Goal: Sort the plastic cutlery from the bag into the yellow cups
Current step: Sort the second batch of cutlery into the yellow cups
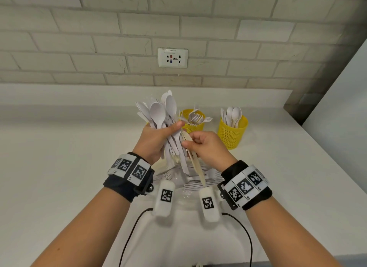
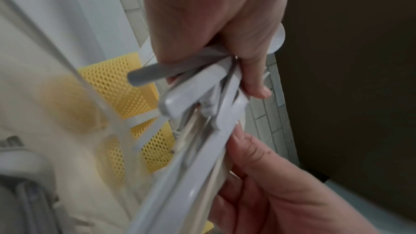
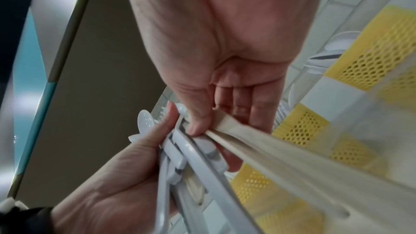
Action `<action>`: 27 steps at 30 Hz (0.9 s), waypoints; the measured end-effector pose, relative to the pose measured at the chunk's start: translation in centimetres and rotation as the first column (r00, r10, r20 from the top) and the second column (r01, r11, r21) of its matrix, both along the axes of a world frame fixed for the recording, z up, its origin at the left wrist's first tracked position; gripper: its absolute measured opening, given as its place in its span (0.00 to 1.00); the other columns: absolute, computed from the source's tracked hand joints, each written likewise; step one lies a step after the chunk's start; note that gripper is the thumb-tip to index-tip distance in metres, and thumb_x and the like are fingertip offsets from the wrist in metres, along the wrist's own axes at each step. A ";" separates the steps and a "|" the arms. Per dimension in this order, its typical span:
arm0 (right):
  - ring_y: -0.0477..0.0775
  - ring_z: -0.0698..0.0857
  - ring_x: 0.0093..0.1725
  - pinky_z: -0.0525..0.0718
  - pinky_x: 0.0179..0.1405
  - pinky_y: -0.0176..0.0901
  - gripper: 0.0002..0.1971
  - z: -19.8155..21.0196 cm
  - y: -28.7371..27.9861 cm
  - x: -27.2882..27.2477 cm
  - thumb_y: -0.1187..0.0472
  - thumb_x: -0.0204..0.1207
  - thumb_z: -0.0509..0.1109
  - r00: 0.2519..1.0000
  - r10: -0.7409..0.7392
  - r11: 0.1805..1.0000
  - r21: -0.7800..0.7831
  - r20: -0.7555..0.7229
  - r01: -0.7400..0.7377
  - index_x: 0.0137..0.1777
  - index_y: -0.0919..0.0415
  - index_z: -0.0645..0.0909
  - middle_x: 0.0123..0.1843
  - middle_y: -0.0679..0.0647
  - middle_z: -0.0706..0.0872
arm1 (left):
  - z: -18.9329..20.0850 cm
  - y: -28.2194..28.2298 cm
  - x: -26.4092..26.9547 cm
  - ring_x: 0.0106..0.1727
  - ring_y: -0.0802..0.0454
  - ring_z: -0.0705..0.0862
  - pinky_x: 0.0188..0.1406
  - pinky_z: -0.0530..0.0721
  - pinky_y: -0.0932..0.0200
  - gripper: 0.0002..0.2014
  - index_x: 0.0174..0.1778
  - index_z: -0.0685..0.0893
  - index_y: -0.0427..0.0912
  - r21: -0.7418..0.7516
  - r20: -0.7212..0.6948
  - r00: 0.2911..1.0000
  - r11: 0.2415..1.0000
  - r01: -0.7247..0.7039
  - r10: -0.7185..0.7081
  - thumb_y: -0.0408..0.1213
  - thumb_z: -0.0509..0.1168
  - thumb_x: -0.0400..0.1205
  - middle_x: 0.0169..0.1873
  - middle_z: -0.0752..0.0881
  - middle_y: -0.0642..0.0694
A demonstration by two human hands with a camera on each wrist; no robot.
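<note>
My left hand (image 1: pixel 170 131) grips a bundle of white plastic spoons and knives (image 1: pixel 162 115), bowls up, above the counter. In the left wrist view the left hand (image 2: pixel 225 42) is curled round the bundle's handles (image 2: pixel 202 99). My right hand (image 1: pixel 189 142) pinches a beige utensil (image 1: pixel 195 161) at the bundle's right side, its handle pointing down. The right hand (image 3: pixel 225 95) shows thumb and fingers on that beige utensil (image 3: pixel 270 152). Behind stand a yellow mesh cup with forks (image 1: pixel 193 125) and another with spoons (image 1: pixel 232 133). A clear bag (image 1: pixel 178 181) with more cutlery lies under the hands.
A yellow sliver (image 1: pixel 148 123) shows behind my left hand; what it is I cannot tell. The white counter (image 1: pixel 59 157) ends at a brick wall with a socket (image 1: pixel 172 58). A white panel (image 1: pixel 341 87) rises at the right. Cables (image 1: pixel 131 233) trail near the front edge.
</note>
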State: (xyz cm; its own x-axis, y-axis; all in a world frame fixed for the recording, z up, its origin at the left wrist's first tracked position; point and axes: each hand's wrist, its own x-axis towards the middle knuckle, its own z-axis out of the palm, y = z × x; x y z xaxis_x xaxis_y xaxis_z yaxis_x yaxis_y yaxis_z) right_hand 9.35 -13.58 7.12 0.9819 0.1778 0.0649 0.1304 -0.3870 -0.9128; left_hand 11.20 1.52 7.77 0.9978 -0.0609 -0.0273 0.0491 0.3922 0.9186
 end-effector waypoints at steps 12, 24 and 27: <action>0.50 0.87 0.35 0.87 0.36 0.34 0.10 -0.2 0.9 0.8 0.67 0.83 0.59 0.996 -0.003 0.989 0.150 -0.089 0.016 0.56 0.65 0.81 0.45 0.60 0.88 | -1.3 2.2 0.7 0.36 0.47 0.89 0.37 0.87 0.54 0.12 0.52 0.85 0.36 0.023 -0.030 0.982 0.982 -0.186 0.187 0.29 0.74 0.73 0.35 0.89 0.41; 0.50 0.86 0.46 0.84 0.60 0.52 0.16 5.6 6.0 8.4 0.73 0.82 0.53 0.919 -0.188 0.904 0.426 0.348 0.024 0.52 0.48 0.72 0.44 0.50 0.83 | -0.4 6.2 1.2 0.36 0.48 0.89 0.40 0.88 0.53 0.04 0.48 0.85 0.38 0.073 0.057 0.970 0.968 -0.241 0.237 0.31 0.69 0.79 0.33 0.89 0.43; 0.53 0.85 0.52 0.81 0.60 0.48 0.16 3.1 7.6 10.1 0.73 0.81 0.53 0.947 -0.122 0.971 0.233 0.296 0.052 0.61 0.55 0.72 0.49 0.53 0.83 | -0.6 6.4 1.2 0.40 0.46 0.90 0.42 0.88 0.52 0.09 0.53 0.84 0.36 0.062 0.045 0.969 0.967 -0.245 0.243 0.32 0.70 0.79 0.35 0.90 0.43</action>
